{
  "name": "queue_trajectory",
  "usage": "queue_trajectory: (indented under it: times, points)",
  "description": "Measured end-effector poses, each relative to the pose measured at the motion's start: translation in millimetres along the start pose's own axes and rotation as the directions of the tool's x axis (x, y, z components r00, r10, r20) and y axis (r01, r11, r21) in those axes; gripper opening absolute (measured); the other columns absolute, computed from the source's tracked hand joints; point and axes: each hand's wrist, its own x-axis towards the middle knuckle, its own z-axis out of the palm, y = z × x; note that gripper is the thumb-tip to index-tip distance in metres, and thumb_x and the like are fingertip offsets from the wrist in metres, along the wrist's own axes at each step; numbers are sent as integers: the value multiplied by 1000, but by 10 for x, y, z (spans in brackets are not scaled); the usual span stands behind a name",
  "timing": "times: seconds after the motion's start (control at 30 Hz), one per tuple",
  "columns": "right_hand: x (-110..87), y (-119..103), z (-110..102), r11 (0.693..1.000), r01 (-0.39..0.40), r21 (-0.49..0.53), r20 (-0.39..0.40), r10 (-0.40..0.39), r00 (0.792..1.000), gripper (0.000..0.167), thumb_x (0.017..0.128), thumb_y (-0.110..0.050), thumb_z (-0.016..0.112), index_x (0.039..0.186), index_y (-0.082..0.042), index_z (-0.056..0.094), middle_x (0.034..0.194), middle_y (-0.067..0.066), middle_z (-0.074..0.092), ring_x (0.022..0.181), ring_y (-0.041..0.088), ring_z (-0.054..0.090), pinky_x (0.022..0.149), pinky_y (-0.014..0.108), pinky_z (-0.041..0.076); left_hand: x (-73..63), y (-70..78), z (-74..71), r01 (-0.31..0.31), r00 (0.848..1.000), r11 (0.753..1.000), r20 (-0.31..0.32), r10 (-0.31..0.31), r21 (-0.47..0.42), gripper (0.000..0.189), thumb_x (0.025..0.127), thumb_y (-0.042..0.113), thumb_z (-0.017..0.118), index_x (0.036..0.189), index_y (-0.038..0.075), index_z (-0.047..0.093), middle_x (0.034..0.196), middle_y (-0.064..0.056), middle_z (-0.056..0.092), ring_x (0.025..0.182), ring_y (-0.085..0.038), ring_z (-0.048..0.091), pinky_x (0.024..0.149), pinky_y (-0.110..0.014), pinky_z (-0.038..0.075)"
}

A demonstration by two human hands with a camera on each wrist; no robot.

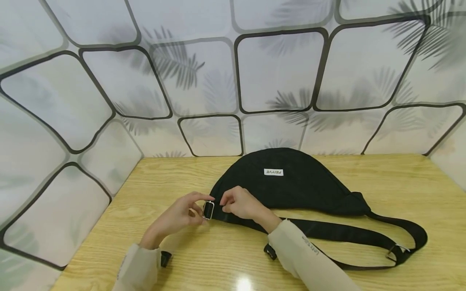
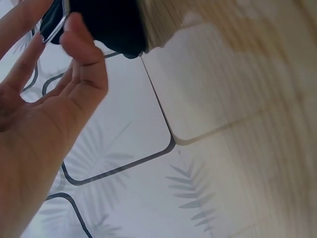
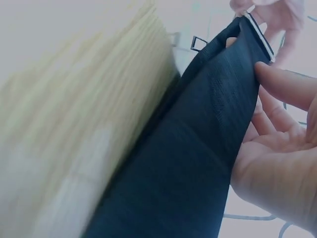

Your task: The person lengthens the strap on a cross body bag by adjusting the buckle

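Observation:
A black waist bag (image 1: 291,186) with a small white label lies on the wooden table, its curved side toward the back. At its left end, my left hand (image 1: 185,212) holds a silver metal buckle (image 1: 208,216) between fingertips and thumb. Beside it, my right hand (image 1: 240,202) pinches the black strap (image 3: 198,144) close to that buckle. In the right wrist view the thumb lies against the strap's edge, with the other fingers partly hidden behind it. The left wrist view has the metal frame (image 2: 58,29) between the left fingers.
The long webbing (image 1: 342,232) loops to the right, with a metal slider (image 1: 391,252) on it. One black plastic clip (image 1: 270,251) lies by the right sleeve; a dark piece (image 1: 165,258) shows beside the left sleeve. Patterned fabric walls (image 1: 280,72) stand behind and at the sides.

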Motion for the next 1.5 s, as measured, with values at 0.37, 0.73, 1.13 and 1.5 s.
queue_trajectory:
  times: [0.37, 0.73, 1.13, 1.5]
  points:
    - [-14, 42, -27, 980, 51, 191, -61, -40, 997, 7, 89, 10, 66, 93, 7, 71, 75, 3, 69, 74, 8, 59, 71, 25, 50, 50, -2, 48, -105, 988, 987, -101, 117, 119, 55, 84, -5, 80, 134, -5, 59, 119, -18, 63, 77, -12, 58, 65, -28, 52]
    - [-49, 100, -28, 967, 43, 252, -82, -23, 996, 5, 90, 7, 67, 94, 8, 70, 74, 0, 67, 72, 8, 58, 74, 27, 49, 76, -18, 39, -123, 988, 983, -77, 134, 139, 54, 86, 2, 80, 135, -9, 58, 120, -20, 65, 80, -11, 61, 73, -31, 54]
    - [-57, 115, -34, 959, 49, 279, -83, -27, 996, 5, 90, 7, 67, 94, 8, 70, 75, 2, 69, 71, 9, 58, 74, 28, 48, 104, 15, 50, -145, 986, 978, -60, 156, 151, 53, 86, 4, 81, 133, -9, 60, 121, -21, 65, 81, -10, 60, 75, -32, 55]
    - [-44, 43, 43, 923, 43, 382, -78, -14, 997, 6, 92, 6, 66, 98, 6, 64, 77, 3, 70, 76, 11, 57, 80, 29, 47, 94, 14, 99, -141, 987, 979, -57, 151, 149, 51, 86, 5, 82, 131, -7, 61, 116, -17, 67, 79, -11, 60, 73, -31, 55]
